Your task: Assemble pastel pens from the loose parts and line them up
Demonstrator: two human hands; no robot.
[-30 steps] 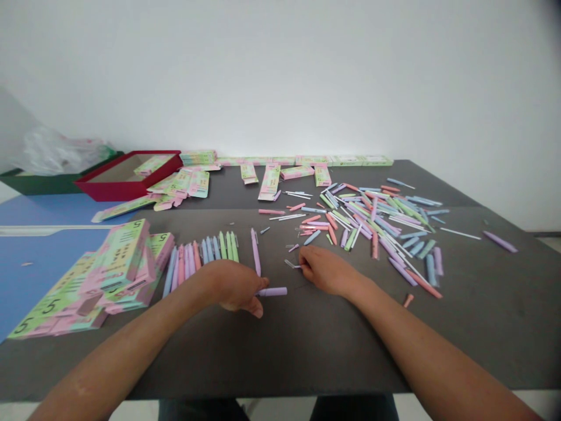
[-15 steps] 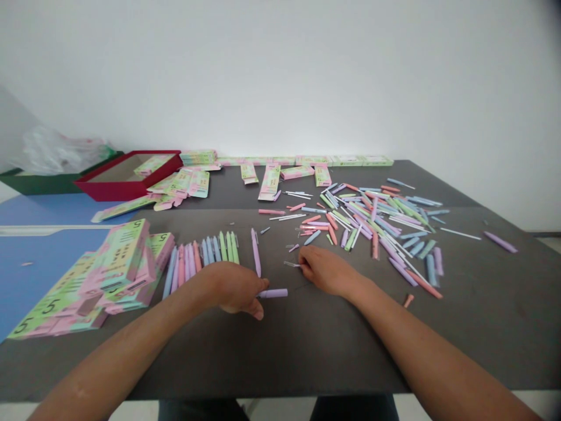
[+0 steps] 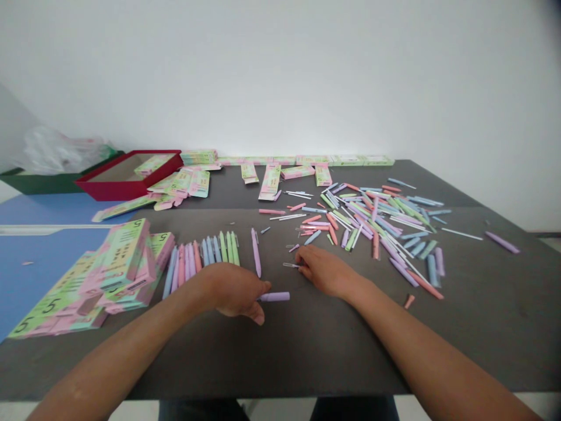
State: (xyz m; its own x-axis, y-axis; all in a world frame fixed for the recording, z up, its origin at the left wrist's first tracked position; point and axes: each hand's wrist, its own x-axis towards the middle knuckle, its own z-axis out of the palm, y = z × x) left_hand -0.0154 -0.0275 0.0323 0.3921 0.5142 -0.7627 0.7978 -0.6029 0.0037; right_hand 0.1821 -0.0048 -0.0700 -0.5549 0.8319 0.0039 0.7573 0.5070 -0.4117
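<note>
My left hand rests on the dark table and pinches one end of a short lilac pen barrel that points right. My right hand lies just beyond it, fingers closed on a thin small pen part that sticks out to the left. A whole lilac pen lies between the hands and a row of finished pastel pens lined up side by side to the left.
A big scatter of pastel pen parts covers the table's right half. Stacked flat pen boxes sit at the left. More boxes line the far edge beside a red tray. A blue surface adjoins at left.
Both hands have stayed almost in place. The lilac barrel has slid slightly right and toward me, and the right hand has shifted a little left with its small part.
</note>
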